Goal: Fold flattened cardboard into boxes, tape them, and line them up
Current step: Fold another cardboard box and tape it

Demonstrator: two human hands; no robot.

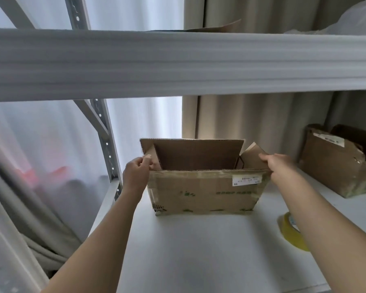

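The left hand (136, 173), at centre left of the frame, is curled round the left end flap (153, 158) of the cardboard box (203, 192), the flap pinched between thumb and fingers. The right hand (280, 163), at centre right, is laid on the right end flap (253, 156), with fingers curved over its top edge at the box's upper right corner. The box is held between the two hands, standing upright and open at the top, its long flaps raised; a white label (247, 179) is seen on its near side, towards the right.

The box is set on a white shelf (199, 250). A roll of yellow tape (292, 233) lies on the shelf at lower right, partly hidden by the right forearm. A second, crumpled cardboard box (334, 161) stands at the right edge, well apart. An upper shelf (178, 64) crosses the frame above, with curtains (251, 117) behind.
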